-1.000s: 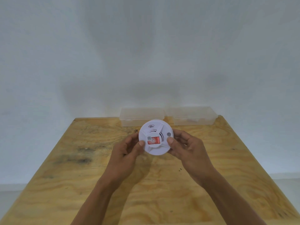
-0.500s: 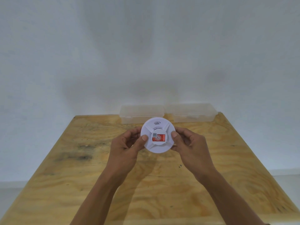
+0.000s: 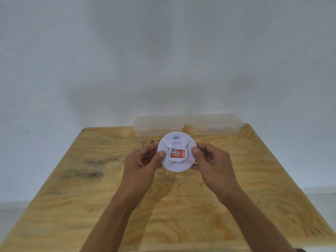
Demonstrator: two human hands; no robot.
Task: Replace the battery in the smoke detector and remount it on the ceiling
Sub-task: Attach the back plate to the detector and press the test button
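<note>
A round white smoke detector [image 3: 177,163] with a red label and a small code sticker at its centre is held face toward me above the wooden table [image 3: 72,197]. My left hand [image 3: 142,163] grips its left edge, thumb on the front. My right hand [image 3: 211,161] grips its right edge, thumb on the front too. The detector's back is hidden. No battery is visible.
Two clear plastic lidded boxes stand side by side at the table's far edge, one [image 3: 156,125] behind the detector and one [image 3: 215,123] to its right. A white wall rises right behind them. The table drops off at its left and right sides.
The detector has been turned clockwise in both hands, so its red label now sits level, and it has been raised slightly. Both hands keep their grip.
</note>
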